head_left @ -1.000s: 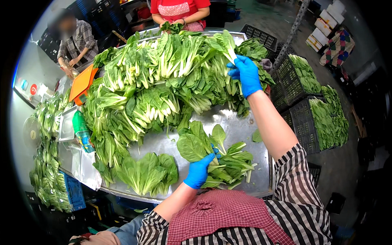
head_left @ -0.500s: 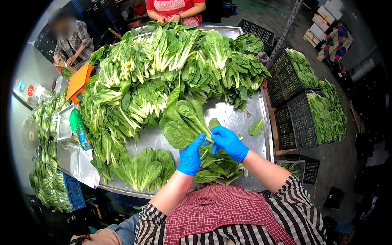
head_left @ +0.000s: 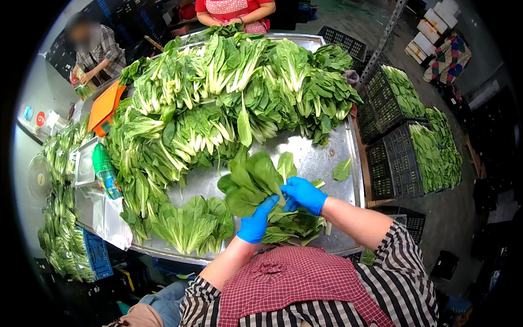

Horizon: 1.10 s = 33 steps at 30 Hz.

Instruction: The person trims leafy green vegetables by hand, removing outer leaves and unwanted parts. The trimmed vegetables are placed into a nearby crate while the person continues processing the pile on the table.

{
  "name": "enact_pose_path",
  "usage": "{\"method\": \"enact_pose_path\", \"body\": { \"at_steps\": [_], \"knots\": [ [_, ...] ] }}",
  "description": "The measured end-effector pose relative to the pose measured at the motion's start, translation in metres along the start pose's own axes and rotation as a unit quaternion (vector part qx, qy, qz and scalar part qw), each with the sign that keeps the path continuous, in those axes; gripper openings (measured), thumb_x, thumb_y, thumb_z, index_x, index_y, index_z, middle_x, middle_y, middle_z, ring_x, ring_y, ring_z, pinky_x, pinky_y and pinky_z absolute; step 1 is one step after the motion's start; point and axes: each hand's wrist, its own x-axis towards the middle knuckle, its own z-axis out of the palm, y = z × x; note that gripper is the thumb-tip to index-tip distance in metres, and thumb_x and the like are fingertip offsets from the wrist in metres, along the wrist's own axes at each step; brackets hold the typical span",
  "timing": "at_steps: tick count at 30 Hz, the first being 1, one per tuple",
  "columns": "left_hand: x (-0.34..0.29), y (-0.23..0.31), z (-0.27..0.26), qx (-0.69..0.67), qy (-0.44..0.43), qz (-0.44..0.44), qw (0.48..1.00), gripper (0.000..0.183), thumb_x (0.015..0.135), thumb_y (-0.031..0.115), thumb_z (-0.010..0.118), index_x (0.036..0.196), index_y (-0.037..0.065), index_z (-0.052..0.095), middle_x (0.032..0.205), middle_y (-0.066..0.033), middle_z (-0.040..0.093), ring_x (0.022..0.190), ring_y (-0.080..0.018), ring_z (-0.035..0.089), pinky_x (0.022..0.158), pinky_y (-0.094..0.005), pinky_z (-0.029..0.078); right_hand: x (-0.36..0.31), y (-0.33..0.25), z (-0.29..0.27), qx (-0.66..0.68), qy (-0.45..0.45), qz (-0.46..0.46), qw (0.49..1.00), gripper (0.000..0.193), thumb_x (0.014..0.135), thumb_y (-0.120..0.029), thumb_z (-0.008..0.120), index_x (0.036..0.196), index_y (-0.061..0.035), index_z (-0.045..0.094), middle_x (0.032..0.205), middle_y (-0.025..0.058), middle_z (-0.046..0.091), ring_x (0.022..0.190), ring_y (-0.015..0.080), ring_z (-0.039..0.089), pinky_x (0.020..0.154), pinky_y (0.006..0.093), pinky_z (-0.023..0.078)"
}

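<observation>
My left hand (head_left: 256, 220), in a blue glove, is closed around the stems of a leafy green plant (head_left: 253, 180). Its broad leaves fan up and away over the metal table. Close beside it, my right hand (head_left: 304, 196), also gloved in blue, pinches the pale stalk of a single leaf (head_left: 286, 165) at the plant's right side. Whether that leaf is still joined to the plant I cannot tell. Below both hands lies a heap of loose leaves (head_left: 294, 224). To the left, several leafy heads (head_left: 190, 224) rest side by side on the table.
A large pile of leafy greens (head_left: 229, 71) covers the far and left parts of the metal table (head_left: 299, 147). An orange scale (head_left: 104, 106) and a green bottle (head_left: 106, 169) stand left. Black crates (head_left: 400, 161) of greens are stacked right. Two people work across the table.
The plant in my left hand has tilted, its leaves swinging round. My right hand has shifted slightly right and down, and one leaf now stands apart. A leaf hanging from the pile has swung right.
</observation>
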Motion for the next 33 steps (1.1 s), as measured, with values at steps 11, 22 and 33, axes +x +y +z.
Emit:
{"method": "enact_pose_path", "body": {
  "at_steps": [11,22,33],
  "knots": [
    [-0.007,-0.021,-0.012,-0.044,-0.056,-0.156,0.985,0.041,0.081,0.012,0.07,0.118,0.001,0.058,0.113,-0.0079,0.063,0.099,-0.0182,0.06,0.087,-0.0325,0.049,0.084,-0.149,-0.099,-0.263,0.359,-0.227,0.866,0.043,0.08,-0.047,0.065,0.08,-0.004,0.064,0.082,0.0191,0.066,0.069,0.0298,0.066,0.067,0.0389,0.051],
    [0.0,-0.009,-0.007,-0.122,-0.116,-0.188,0.968,0.041,0.091,0.011,0.053,0.131,0.0,0.047,0.124,-0.0122,0.058,0.112,-0.0227,0.057,0.095,-0.0342,0.046,0.103,-0.163,-0.115,0.096,0.314,-0.277,0.903,0.022,0.079,-0.019,0.074,0.085,-0.0029,0.06,0.076,0.0071,0.065,0.056,0.0156,0.062,0.053,0.028,0.05],
    [0.019,-0.011,-0.013,-0.178,0.018,-0.1,0.979,0.038,0.091,0.009,0.057,0.127,-0.001,0.052,0.126,-0.0106,0.056,0.113,-0.0194,0.054,0.098,-0.0313,0.041,0.02,-0.089,-0.03,0.098,0.16,-0.361,0.913,0.023,0.08,-0.005,0.071,0.097,-0.0003,0.056,0.084,0.0101,0.064,0.071,0.0166,0.063,0.065,0.0287,0.051]
  ]
}}
